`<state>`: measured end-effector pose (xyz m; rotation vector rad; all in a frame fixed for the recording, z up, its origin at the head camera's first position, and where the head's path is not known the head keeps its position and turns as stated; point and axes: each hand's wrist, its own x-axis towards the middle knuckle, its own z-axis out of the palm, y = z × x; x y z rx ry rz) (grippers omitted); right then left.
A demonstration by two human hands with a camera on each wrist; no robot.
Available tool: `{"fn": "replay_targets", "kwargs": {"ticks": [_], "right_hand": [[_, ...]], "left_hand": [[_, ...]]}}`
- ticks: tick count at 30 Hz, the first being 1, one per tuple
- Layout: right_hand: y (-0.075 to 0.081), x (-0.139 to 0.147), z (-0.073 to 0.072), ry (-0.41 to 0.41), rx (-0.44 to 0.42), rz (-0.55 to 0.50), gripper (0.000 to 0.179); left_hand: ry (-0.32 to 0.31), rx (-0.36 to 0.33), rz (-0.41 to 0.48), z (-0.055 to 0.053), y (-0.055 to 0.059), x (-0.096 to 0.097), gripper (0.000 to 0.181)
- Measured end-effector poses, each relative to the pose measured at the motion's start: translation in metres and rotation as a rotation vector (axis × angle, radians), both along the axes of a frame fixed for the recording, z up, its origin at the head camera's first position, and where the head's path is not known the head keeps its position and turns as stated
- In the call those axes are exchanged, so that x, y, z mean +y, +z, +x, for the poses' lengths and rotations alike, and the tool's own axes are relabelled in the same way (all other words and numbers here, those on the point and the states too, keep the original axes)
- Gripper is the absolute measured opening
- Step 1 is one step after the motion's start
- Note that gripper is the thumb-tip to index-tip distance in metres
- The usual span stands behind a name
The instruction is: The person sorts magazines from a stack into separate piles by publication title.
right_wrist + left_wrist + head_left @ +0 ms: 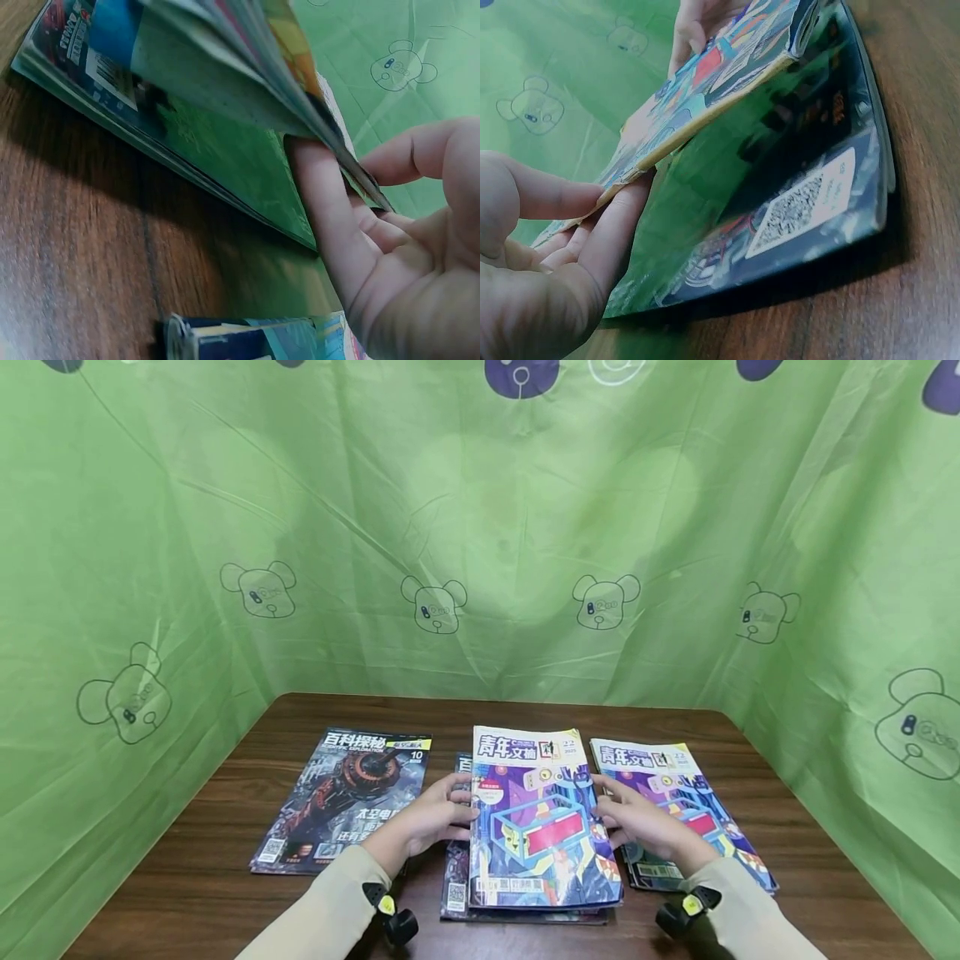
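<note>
A purple magazine [536, 827] with a pink-and-blue box drawing on its cover is held by its two side edges, raised over a dark magazine [456, 877]. My left hand [427, 821] pinches its left edge, thumb above and fingers beneath, as the left wrist view shows. On the opposite edge my right hand [648, 827] grips in the same manner, the pages fanning slightly in the right wrist view. A gap separates the held magazine from the glossy dark cover [802, 202] below, where a QR code label shows.
Another dark magazine [348, 802] with a red-ringed machine on its cover lies at the left of the brown wooden table [450, 714]. Right of centre, a second purple magazine [738, 852] lies on a dark one, partly behind my right hand. A green bear-patterned curtain [517, 652] surrounds the table.
</note>
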<state>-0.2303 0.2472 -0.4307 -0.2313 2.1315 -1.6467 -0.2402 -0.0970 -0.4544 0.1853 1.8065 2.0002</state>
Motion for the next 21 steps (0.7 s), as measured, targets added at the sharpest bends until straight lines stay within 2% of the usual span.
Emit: {"fn": "replay_targets", "kwargs": {"ticks": [7, 12, 21], "right_hand": [[0.003, 0.008, 0.003, 0.019, 0.032, -0.050, 0.074], [0.006, 0.015, 0.004, 0.013, 0.044, -0.037, 0.077], [0.009, 0.029, 0.003, -0.001, 0.027, -0.051, 0.078]], "left_hand": [[0.003, -0.021, 0.020, -0.002, 0.002, 0.003, 0.074], [-0.003, -0.027, 0.050, -0.002, 0.005, 0.008, 0.074], [-0.007, -0.010, 0.099, 0.000, 0.007, 0.020, 0.069]]}}
